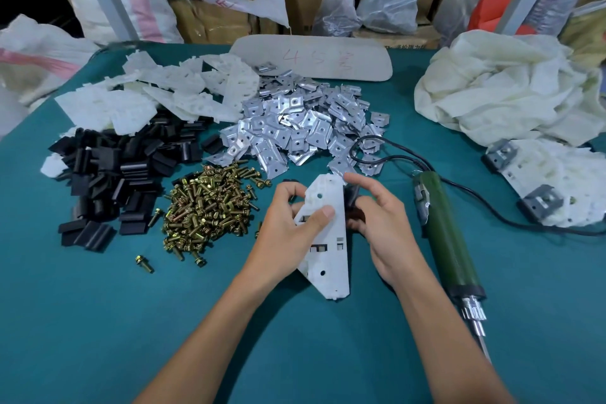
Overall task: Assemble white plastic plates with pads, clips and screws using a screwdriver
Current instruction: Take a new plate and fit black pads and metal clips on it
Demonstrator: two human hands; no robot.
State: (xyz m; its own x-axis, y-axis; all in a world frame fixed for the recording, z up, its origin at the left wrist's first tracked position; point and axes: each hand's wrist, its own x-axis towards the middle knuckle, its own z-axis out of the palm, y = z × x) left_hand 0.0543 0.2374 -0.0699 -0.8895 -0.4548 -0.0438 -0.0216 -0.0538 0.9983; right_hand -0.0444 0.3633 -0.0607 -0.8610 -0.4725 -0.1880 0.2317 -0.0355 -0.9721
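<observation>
Head view, with the white plastic plate (328,259) as the clock centre. The plate is held tilted just above the teal surface (98,321), near its middle. The left hand (288,226) grips the plate's left edge, fingers curled behind it and thumb pressed on its face. The right hand (380,223) has its fingers curled round a black pad (352,203), which touches the plate's upper right edge.

- At 9 o'clock: a heap of brass-coloured screws (206,207).
- At 10 o'clock: a pile of black pads (114,174).
- At 11 o'clock: loose white plates (157,92).
- At 12 o'clock: a heap of metal clips (301,128).
- At 3 o'clock: a green electric screwdriver (449,239) lying on the surface, untouched, with its cable running away to the right.
- At 2 o'clock: plates with clips fitted (551,184).
</observation>
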